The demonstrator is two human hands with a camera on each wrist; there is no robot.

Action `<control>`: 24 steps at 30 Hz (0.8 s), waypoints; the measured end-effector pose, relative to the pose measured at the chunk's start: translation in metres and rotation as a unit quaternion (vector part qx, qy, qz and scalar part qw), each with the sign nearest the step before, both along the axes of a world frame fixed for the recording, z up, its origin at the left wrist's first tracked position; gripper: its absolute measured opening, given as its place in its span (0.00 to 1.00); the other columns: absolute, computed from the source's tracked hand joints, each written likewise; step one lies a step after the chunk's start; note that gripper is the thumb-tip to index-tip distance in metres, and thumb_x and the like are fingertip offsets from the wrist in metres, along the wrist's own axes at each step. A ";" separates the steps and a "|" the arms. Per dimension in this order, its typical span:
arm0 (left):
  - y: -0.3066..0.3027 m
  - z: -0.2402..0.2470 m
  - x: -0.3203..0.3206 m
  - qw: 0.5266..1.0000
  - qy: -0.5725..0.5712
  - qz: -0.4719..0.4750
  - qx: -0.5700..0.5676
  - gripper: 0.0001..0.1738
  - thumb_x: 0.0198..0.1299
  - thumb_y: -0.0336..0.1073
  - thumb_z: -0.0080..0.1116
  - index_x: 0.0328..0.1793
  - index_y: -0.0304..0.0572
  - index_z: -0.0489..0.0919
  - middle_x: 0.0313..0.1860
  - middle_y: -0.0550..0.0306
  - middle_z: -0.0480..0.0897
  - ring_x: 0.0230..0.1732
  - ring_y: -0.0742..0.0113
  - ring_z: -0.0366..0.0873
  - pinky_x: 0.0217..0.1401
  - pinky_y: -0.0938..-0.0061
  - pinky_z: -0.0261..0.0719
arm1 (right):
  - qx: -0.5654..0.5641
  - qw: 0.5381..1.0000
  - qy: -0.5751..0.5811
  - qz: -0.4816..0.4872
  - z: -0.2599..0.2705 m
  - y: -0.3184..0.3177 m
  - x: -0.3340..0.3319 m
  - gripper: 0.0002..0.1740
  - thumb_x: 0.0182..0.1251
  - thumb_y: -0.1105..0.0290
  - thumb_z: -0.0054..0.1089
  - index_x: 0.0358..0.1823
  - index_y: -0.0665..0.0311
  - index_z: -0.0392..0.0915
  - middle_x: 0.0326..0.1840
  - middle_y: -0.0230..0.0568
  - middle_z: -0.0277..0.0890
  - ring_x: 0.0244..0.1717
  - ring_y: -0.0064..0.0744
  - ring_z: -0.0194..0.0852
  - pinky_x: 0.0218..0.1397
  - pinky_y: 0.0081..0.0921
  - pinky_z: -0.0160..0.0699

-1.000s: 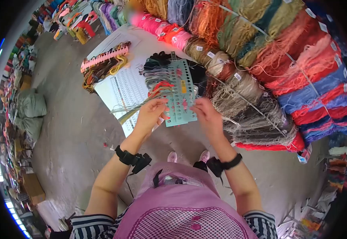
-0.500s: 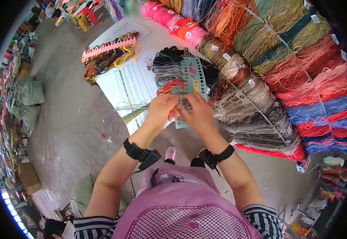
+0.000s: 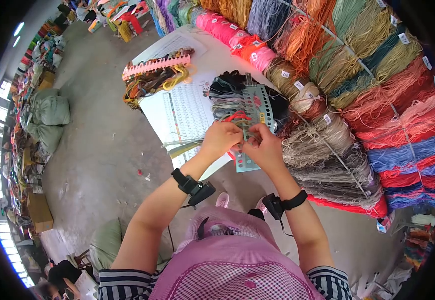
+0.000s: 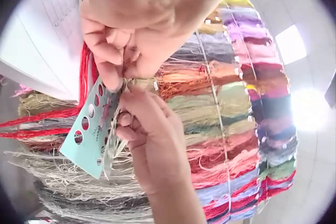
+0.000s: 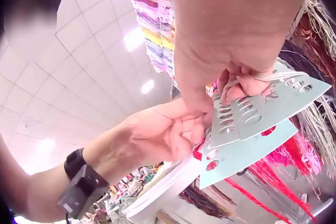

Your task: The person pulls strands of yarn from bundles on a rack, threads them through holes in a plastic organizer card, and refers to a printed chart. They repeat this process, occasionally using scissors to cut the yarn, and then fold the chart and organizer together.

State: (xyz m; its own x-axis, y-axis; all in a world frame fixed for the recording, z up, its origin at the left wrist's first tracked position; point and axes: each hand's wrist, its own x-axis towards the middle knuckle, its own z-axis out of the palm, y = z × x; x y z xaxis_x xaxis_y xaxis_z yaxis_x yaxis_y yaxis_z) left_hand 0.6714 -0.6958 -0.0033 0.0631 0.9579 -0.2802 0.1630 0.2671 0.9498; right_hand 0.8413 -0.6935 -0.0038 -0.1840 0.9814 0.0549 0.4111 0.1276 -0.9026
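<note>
A pale green thread card (image 3: 245,164) with rows of punched holes lies under both hands. Grey, red and olive skeins (image 3: 192,148) hang from its left side. My left hand (image 3: 222,138) holds the card by its holed edge, fingers curled. In the left wrist view, red thread (image 4: 84,77) hangs beside it. My right hand (image 3: 265,146) is close against the left, its thumb and fingers pinching pale thread (image 4: 112,142) at the card. Seen from the right wrist, white strands cross the card (image 5: 273,106) under the right fingers, and a second card layer (image 5: 247,153) shows below.
A pink holed card (image 3: 152,67) with brown and yellow skeins lies on printed sheets (image 3: 177,107) on the white table. Bundles of coloured yarn (image 3: 327,155) with white tags crowd the right side. Stuffed green sacks (image 3: 50,112) sit on the floor at left.
My right hand has left the card's right edge and come over it to meet the left hand. The head view has shifted, so the table appears farther right and lower.
</note>
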 end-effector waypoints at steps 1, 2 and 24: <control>-0.002 0.006 -0.002 1.000 0.002 0.000 0.003 0.10 0.55 0.30 0.61 0.39 0.30 0.84 0.29 0.57 0.84 0.26 0.75 0.80 0.24 0.80 0.72 | 0.003 1.000 0.002 0.000 -0.002 0.001 0.001 0.20 0.46 0.66 0.71 0.40 0.65 0.76 0.31 0.38 0.79 0.30 0.29 0.78 0.37 0.27 0.79; -0.006 0.017 -0.007 0.998 -0.039 0.039 -0.027 0.10 0.56 0.31 0.61 0.40 0.31 0.83 0.29 0.56 0.84 0.26 0.74 0.80 0.24 0.80 0.72 | 0.026 1.000 -0.002 0.016 -0.006 0.003 0.003 0.20 0.46 0.66 0.71 0.40 0.66 0.76 0.31 0.39 0.79 0.30 0.32 0.79 0.38 0.29 0.79; -0.057 0.046 -0.186 0.941 -0.246 0.198 -0.125 0.17 0.69 0.44 0.52 0.26 0.55 0.65 0.20 0.72 0.62 0.16 0.83 0.53 0.13 0.86 0.46 | 0.054 0.989 -0.099 0.094 0.005 0.012 0.010 0.28 0.46 0.64 0.68 0.54 0.49 0.80 0.40 0.40 0.76 0.41 0.38 0.78 0.46 0.35 0.78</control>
